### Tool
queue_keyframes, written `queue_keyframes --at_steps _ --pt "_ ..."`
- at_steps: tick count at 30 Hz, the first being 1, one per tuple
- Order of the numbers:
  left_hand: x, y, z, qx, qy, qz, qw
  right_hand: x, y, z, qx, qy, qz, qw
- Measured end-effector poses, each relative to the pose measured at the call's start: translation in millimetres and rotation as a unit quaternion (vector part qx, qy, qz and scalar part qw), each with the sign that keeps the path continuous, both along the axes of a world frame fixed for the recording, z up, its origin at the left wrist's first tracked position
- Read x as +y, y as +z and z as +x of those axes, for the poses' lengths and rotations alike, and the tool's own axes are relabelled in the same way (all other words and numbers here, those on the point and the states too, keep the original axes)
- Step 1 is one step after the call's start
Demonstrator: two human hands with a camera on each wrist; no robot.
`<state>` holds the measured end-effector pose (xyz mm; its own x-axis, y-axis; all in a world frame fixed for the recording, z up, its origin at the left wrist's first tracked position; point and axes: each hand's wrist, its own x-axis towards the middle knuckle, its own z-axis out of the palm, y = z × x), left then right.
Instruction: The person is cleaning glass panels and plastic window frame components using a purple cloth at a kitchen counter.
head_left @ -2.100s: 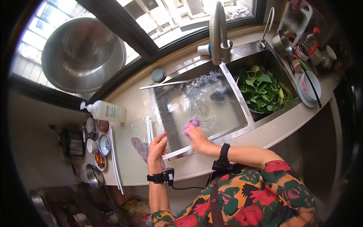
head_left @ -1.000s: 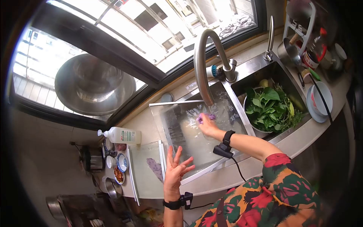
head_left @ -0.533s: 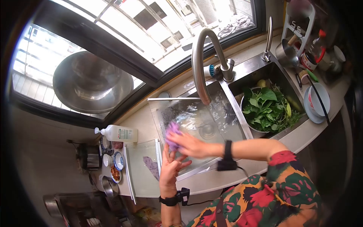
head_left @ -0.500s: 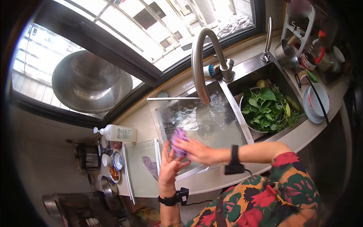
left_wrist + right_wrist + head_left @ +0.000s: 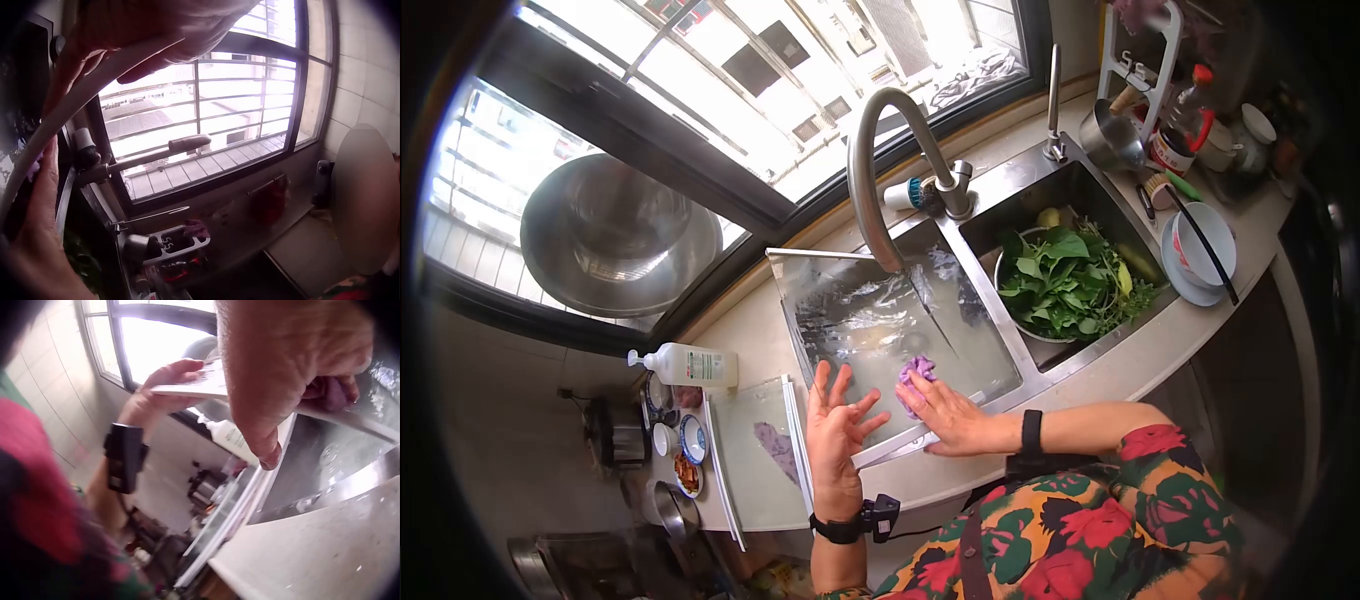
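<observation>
A clear glass shelf (image 5: 840, 320) with white edge strips is tilted over the left sink basin. My left hand (image 5: 837, 430) holds its near left corner, fingers spread; in the left wrist view a white edge strip (image 5: 81, 106) passes between thumb and fingers. My right hand (image 5: 950, 415) grips a crumpled purple cloth (image 5: 917, 375) at the shelf's near edge. In the right wrist view, the cloth (image 5: 331, 390) is bunched under the fingers at the edge, partly hidden by the hand. The curved faucet (image 5: 863, 170) arches over the shelf's far side.
Leafy greens (image 5: 1060, 275) fill a pot in the right basin. Left of the sink, another glass panel (image 5: 745, 410) with white strips lies on the counter, a purplish cloth (image 5: 775, 450) showing on it. A pump bottle (image 5: 690, 365) and small bowls stand farther left; stacked bowls (image 5: 1195, 255) at right.
My right hand has carried the purple cloth from below the faucet to the left hand's fingers, then rightward along the near edge. My left hand stays at the shelf's corner. The head view has shifted.
</observation>
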<state>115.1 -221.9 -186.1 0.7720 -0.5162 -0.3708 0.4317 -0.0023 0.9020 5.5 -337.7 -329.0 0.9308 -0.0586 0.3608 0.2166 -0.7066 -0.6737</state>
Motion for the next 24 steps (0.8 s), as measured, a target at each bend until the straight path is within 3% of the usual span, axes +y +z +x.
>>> queue_keyframes --at_steps 2,3,7,13,18,21,24 --pt "0 0 -5 -0.004 -0.003 0.009 1.0 0 -19 -4 0.104 -0.083 0.016 0.991" --pt "2 1 -6 -0.009 0.008 0.007 1.0 -2 -21 -3 0.034 -0.096 0.002 0.995" --pt "8 6 -22 -0.032 0.03 0.01 0.999 -1 -18 -13 0.094 -0.097 -0.029 0.99" --pt "43 42 -39 -0.052 0.084 -0.014 0.995 21 16 -12 0.031 -0.062 -0.03 0.997" --pt "89 57 -54 -0.041 0.141 -0.038 0.988 41 23 -10 -0.103 -0.051 -0.09 0.989" --pt "119 57 -64 -0.034 0.162 -0.059 0.984 33 17 -12 -0.171 -0.006 -0.113 0.979" --pt "150 51 -74 -0.027 0.2 -0.079 0.976 8 -20 -13 -0.152 0.014 -0.134 0.979"
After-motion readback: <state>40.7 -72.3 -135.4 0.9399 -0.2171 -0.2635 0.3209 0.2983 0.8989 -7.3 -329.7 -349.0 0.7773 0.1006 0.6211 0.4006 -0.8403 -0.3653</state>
